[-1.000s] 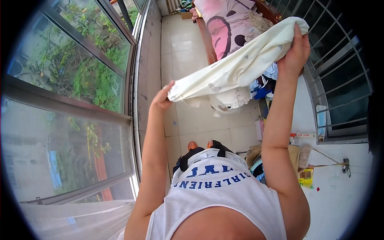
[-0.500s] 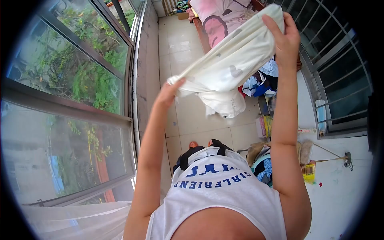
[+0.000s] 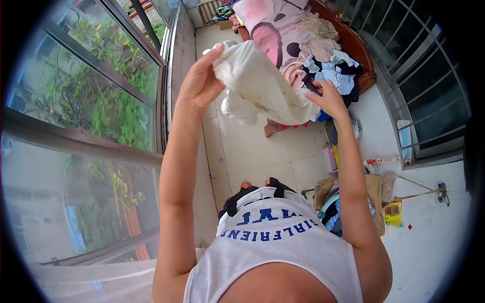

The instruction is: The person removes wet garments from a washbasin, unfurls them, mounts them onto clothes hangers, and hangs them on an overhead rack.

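One cream garment (image 3: 260,83): left hand (image 3: 202,85) grips its top, right hand (image 3: 331,100) pinches its lower end (fingers curled)

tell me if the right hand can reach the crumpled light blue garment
Probably yes: the right hand appears close to the crumpled light blue garment, with nothing visible in between. It is at the edge of the limp off-white cloth; any grip there, hard to make out, would need releasing first.

Home, wooden bed (image 3: 370,64), heaped clothes (image 3: 341,76)
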`<state>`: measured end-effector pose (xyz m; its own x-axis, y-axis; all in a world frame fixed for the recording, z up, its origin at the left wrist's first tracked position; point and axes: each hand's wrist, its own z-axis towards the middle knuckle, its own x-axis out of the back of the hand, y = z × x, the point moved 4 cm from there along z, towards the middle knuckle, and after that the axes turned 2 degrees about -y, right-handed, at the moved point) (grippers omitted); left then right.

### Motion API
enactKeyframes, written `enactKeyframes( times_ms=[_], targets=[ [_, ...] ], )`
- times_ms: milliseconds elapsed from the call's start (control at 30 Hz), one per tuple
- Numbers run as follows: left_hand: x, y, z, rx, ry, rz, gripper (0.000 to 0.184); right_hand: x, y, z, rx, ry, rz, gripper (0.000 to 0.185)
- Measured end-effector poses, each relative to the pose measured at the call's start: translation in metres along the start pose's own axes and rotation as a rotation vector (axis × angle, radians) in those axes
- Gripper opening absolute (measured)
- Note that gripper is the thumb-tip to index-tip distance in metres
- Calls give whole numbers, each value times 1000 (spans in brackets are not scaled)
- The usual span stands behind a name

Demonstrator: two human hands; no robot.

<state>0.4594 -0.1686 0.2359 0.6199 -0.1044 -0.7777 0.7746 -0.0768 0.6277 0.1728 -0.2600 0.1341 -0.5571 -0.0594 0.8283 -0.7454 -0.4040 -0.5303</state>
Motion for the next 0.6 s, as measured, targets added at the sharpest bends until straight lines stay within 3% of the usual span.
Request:
enactKeyframes(
  times_ms=[67, 133, 167, 200, 267, 333, 400, 433, 467, 533, 567, 600],
  targets=[
    [-12, -7, 11, 8, 10, 10, 24, 14, -51, 3, 103, -115, 514, 58],
    [-27, -14, 18, 110, -116, 204, 23, 39, -102, -2, 324, 11, 563, 65],
    [-24, -17, 24, 158, -82, 355, 24, 51, -124, -4, 397, 55, 576, 68],
    [-26, -19, 26, 160, -85, 355, 24, 60, -141, -1, 482, 21, 510, 71],
    [-30, -28, 25, 300, -129, 700, 29, 54, -155, 8, 568, -16, 443, 75],
    [-35, -24, 20, 291, -114, 745, 33, 16, -152, 24, 445, -450, 513, 67],
    [-25, -7, 16, 290, -33, 1524, 36, 1, -158, 33, 447, -560, 600, 62],
    [-7, -10, 17, 346, -101, 1439, 38, -5, -163, 35, 443, -672, 686, 59],
    [-5, -7, 11, 340, -93, 1442, 38, -7, -167, 33, 435, -615, 655, 47],
    [-7, -8, -12, 211, -124, 1155, 35, -11, -170, 36, 372, -537, 553, 39],
    [-8, -4, -22, 260, -96, 1026, 30, -9, -173, 37, 373, -543, 554, 39],
    [5, -1, -24, 264, -93, 1026, 30, -4, -174, 39, 362, -513, 355, 36]
  ],
)
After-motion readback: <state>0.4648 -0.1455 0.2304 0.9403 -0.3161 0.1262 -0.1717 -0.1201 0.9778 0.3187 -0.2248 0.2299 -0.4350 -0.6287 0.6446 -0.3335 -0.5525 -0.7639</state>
